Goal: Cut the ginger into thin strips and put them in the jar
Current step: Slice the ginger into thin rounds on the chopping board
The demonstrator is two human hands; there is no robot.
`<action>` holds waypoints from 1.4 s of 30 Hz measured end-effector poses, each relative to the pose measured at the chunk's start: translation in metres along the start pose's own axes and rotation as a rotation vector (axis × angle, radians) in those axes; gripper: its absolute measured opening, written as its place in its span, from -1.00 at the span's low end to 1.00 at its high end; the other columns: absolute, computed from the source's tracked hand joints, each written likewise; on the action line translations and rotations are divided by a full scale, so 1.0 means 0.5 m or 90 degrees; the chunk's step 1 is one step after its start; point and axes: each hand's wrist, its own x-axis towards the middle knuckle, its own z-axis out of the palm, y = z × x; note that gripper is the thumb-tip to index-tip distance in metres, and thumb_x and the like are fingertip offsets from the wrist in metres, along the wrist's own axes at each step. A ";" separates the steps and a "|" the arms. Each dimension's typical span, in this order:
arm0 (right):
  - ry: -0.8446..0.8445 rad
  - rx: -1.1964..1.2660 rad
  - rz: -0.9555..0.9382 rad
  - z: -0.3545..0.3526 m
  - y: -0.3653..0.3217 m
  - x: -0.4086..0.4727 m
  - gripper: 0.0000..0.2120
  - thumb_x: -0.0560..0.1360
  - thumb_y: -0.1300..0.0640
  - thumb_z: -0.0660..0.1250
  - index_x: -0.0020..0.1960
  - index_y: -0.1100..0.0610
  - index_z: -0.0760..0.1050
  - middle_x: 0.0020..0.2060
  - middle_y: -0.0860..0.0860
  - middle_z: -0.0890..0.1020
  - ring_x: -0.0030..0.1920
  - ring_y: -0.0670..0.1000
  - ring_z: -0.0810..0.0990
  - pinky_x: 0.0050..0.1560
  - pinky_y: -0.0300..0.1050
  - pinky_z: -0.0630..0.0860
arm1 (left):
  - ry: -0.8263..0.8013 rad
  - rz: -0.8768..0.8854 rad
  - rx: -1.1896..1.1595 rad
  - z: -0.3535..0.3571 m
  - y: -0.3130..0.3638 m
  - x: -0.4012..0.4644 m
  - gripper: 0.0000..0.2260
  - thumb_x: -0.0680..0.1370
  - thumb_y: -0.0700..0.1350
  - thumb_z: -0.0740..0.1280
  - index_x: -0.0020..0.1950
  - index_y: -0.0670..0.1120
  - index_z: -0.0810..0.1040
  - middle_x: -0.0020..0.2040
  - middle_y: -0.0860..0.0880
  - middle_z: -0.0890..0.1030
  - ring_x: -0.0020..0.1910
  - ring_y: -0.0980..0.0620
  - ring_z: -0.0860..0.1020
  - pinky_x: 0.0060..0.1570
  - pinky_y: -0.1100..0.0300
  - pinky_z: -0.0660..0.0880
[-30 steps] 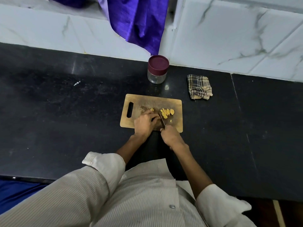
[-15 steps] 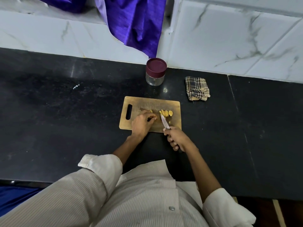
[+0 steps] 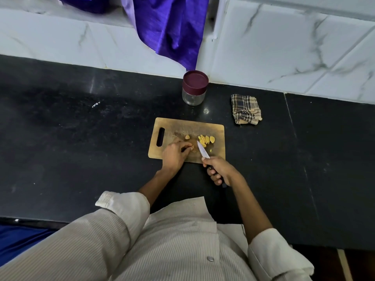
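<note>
Lifted off the cut, the knife (image 3: 203,150) now angles its tip toward the ginger slices (image 3: 205,139) at mid-frame on the cutting board (image 3: 188,126).
Right hand (image 3: 220,170) grips the handle; left hand (image 3: 176,154) pinches a piece its fingers mostly hide. Curl those fingertips back and slice narrowly. The jar (image 3: 194,88), lidded, stands above the board on the surface (image 3: 81,138).

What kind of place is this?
Most likely a home kitchen counter: a black stone worktop against a marble-tiled wall, with a wooden cutting board of sliced ginger, a lidded glass jar and a checked cloth beside it.
</note>
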 end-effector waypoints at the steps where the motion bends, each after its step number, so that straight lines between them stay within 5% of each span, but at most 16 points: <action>1: -0.019 0.004 0.013 -0.005 0.002 -0.003 -0.74 0.66 -0.04 0.16 -0.11 0.09 0.34 -0.48 -0.07 0.26 -0.59 -0.12 0.13 -0.62 -0.29 0.10 | 0.001 0.000 0.001 0.000 0.000 -0.001 -0.84 0.53 -0.04 0.38 0.07 -0.03 0.67 0.04 -0.03 0.61 -0.09 0.04 0.56 -0.19 0.23 0.38; 8: -0.098 -0.008 0.044 -0.028 0.018 -0.016 -0.75 0.63 -0.06 0.24 -0.11 0.09 0.37 -0.46 -0.07 0.27 -0.58 -0.13 0.12 -0.62 -0.29 0.07 | 0.007 -0.008 -0.026 0.002 -0.002 0.000 -0.84 0.52 -0.06 0.40 0.05 -0.06 0.68 0.02 -0.02 0.62 -0.10 0.04 0.57 -0.18 0.23 0.42; 17: 0.070 -0.117 -0.156 0.011 0.008 -0.018 -0.78 0.68 0.03 0.15 0.27 0.08 0.39 -0.35 0.02 0.44 -0.54 -0.10 0.33 -0.57 -0.21 0.29 | 0.007 0.002 -0.025 -0.002 0.001 -0.002 -0.84 0.52 -0.05 0.40 0.03 -0.06 0.68 0.01 -0.03 0.62 -0.10 0.02 0.57 -0.16 0.19 0.43; 22: 0.171 -0.333 -0.191 0.058 0.009 -0.004 -0.74 0.68 -0.01 0.12 0.26 0.10 0.40 -0.14 0.10 0.55 -0.38 0.01 0.54 -0.51 -0.16 0.47 | 0.003 0.005 -0.015 -0.001 0.001 -0.003 -0.86 0.53 -0.08 0.39 0.04 -0.06 0.68 0.01 -0.04 0.61 -0.11 0.03 0.56 -0.17 0.20 0.43; 25: 0.216 -0.414 -0.199 0.070 0.005 -0.002 -0.74 0.68 -0.03 0.10 0.24 0.10 0.40 -0.05 0.10 0.55 -0.19 0.12 0.66 -0.26 0.04 0.65 | -0.002 -0.001 -0.015 0.000 0.000 -0.003 -0.87 0.53 -0.08 0.38 0.04 -0.05 0.67 0.00 -0.04 0.60 -0.11 0.01 0.56 -0.18 0.16 0.47; 31: 0.244 -0.441 -0.197 0.077 0.009 0.005 -0.75 0.68 -0.01 0.11 0.18 0.13 0.43 0.03 0.14 0.57 0.04 0.17 0.61 0.04 0.18 0.58 | 0.000 -0.003 -0.020 0.003 -0.002 -0.002 -0.87 0.53 -0.07 0.39 0.03 -0.03 0.67 0.01 -0.03 0.60 -0.10 0.01 0.57 -0.14 0.08 0.53; 42: 0.269 -0.440 -0.153 0.088 0.005 0.013 -0.75 0.68 0.06 0.12 0.22 0.19 0.43 0.09 0.16 0.57 0.10 0.17 0.58 0.05 0.10 0.52 | -0.001 0.009 -0.027 0.005 0.003 0.002 -0.87 0.53 -0.06 0.38 0.01 -0.05 0.69 -0.03 0.01 0.61 -0.11 0.01 0.57 -0.18 0.07 0.51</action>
